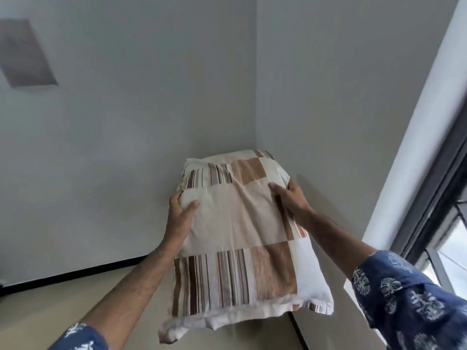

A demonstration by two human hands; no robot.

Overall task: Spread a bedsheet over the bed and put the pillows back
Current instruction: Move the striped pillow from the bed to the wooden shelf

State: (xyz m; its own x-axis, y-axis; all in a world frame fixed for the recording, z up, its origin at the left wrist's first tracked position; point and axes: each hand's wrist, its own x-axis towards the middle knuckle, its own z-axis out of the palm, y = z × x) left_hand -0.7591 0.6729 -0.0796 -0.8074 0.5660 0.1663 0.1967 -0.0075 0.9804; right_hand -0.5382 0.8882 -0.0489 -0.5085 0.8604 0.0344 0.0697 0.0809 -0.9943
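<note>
Plain grey walls (126, 147) meet in a corner straight ahead, with a window frame (434, 198) running down the right side. Below lies a beige surface (63, 306), likely the bed under its sheet, reaching into that corner. Held up between both arms is the patchwork pillow (240, 236), its long axis pointing away toward the corner, near end sagging. Each hand clamps a long side at the far half: the left hand (180, 215) with its thumb on top, the right hand (290, 198) with fingers pressed over the edge. Neither is clearly nearer. Nothing visible blocks the drop into the corner.
</note>
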